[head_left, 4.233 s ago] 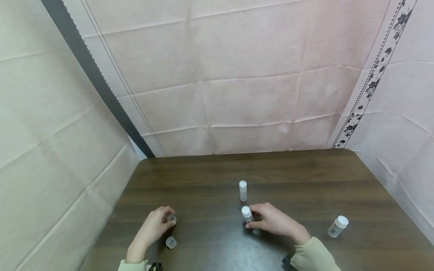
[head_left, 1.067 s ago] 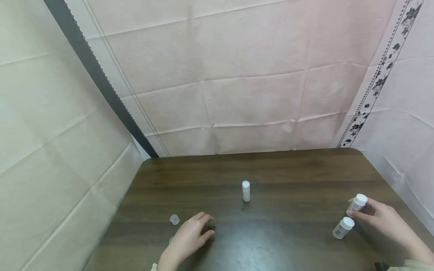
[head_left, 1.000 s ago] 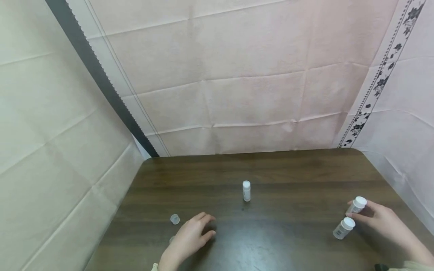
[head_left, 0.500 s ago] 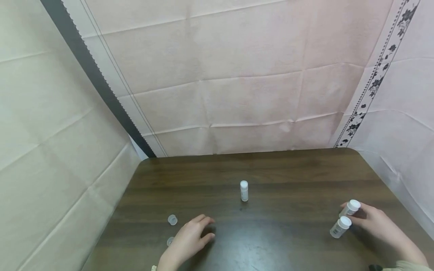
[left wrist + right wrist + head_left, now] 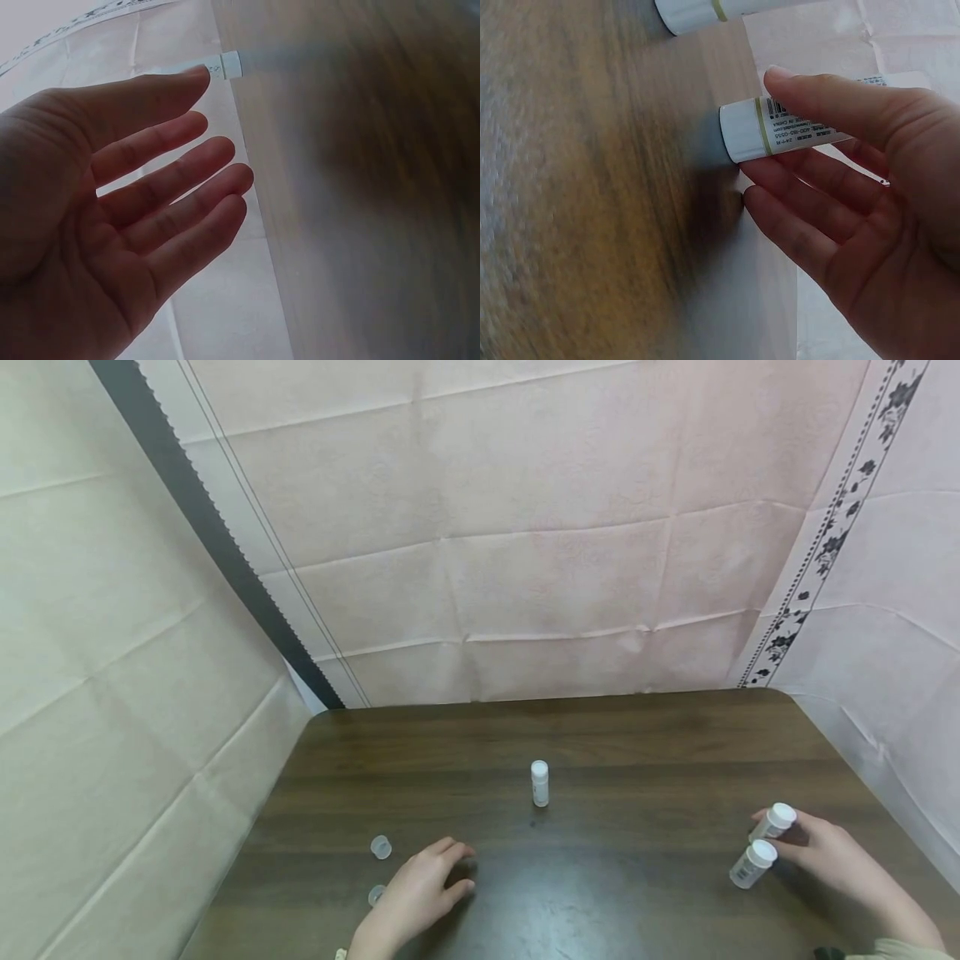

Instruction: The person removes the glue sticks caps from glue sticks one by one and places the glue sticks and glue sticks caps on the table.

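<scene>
White-capped bottle (image 5: 774, 821): low at the right of the head frame, just behind the neighbour bottle (image 5: 753, 863); at upper middle of the right wrist frame, base towards the table (image 5: 637, 760).
Right hand (image 5: 825, 847): I grasp that bottle, thumb on one side, fingers on the other.
Left hand (image 5: 420, 885): lower middle of the head frame, fingers loosely bent, nothing in them.
Tipping risk: if my thumb let go unevenly, I judge the slim bottle could rock over; whether its base bears fully on the table I cannot tell.
Knocking risk: my thumb lies near the neighbour bottle, so a careless sweep to the lower left could topple it.
Cup risk: the lower clear cup (image 5: 376, 895) is partly hidden by my left hand; a backward drag might shove it.
Head view alone: the upper clear cup (image 5: 381, 847) and the white cap atop my bottle.
Right wrist view alone: the barcode, a yellowish ring near the base, and a gap between two bottles that overlap from above.
Left wrist view alone: my bare palm, with a white bottle end (image 5: 232, 64) past the thumb; which bottle, I cannot say.
</scene>
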`<control>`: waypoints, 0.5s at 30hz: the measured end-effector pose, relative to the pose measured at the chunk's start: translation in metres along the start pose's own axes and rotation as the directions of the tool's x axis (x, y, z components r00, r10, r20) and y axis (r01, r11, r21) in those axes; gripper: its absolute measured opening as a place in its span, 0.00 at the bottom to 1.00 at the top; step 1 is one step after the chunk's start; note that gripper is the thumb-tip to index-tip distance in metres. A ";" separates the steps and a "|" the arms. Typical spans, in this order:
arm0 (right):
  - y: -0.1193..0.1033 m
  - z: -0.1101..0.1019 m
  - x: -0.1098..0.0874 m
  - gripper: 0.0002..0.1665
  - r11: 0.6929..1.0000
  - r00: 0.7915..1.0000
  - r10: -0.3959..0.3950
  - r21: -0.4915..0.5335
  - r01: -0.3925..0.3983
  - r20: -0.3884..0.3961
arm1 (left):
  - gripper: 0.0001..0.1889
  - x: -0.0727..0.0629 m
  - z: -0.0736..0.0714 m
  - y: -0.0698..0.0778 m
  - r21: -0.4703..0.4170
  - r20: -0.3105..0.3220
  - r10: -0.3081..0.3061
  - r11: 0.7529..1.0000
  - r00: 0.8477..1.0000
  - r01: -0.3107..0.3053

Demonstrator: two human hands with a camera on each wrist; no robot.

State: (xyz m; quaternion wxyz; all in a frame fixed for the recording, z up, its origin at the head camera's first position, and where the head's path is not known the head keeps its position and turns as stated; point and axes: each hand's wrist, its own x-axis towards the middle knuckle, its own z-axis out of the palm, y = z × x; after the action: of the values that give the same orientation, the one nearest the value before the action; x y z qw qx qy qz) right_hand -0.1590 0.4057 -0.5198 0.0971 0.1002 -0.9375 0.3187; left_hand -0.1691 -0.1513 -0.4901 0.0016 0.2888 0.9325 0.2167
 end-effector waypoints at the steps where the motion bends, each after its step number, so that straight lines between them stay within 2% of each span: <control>1: -0.001 0.000 0.000 0.16 1.000 1.000 -0.001 0.001 0.001 0.000 | 0.17 0.000 0.000 0.000 -0.002 0.006 -0.002 1.000 1.000 0.002; 4: -0.004 -0.002 -0.001 0.19 1.000 1.000 0.010 -0.006 -0.010 0.005 | 0.17 0.001 0.000 0.000 -0.002 0.026 -0.005 1.000 1.000 0.005; 9: -0.015 -0.015 -0.002 0.30 0.997 0.996 0.083 0.001 -0.083 0.014 | 0.17 0.002 0.001 0.000 -0.002 0.031 0.001 1.000 1.000 -0.001; 12: -0.021 -0.027 -0.003 0.35 0.995 0.995 0.101 0.008 -0.101 -0.011 | 0.17 0.003 0.001 0.000 -0.001 0.023 0.007 1.000 1.000 -0.007; 15: -0.026 -0.039 -0.005 0.35 0.996 0.995 0.083 0.022 -0.082 -0.059 | 0.17 0.002 0.001 0.000 0.000 0.014 0.018 1.000 1.000 -0.018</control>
State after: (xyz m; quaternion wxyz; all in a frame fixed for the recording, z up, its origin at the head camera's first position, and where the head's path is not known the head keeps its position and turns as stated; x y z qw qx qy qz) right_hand -0.1430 0.4104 -0.4754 0.1109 0.0529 -0.9344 0.3345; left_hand -0.1710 -0.1494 -0.4911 0.0062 0.2985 0.9300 0.2145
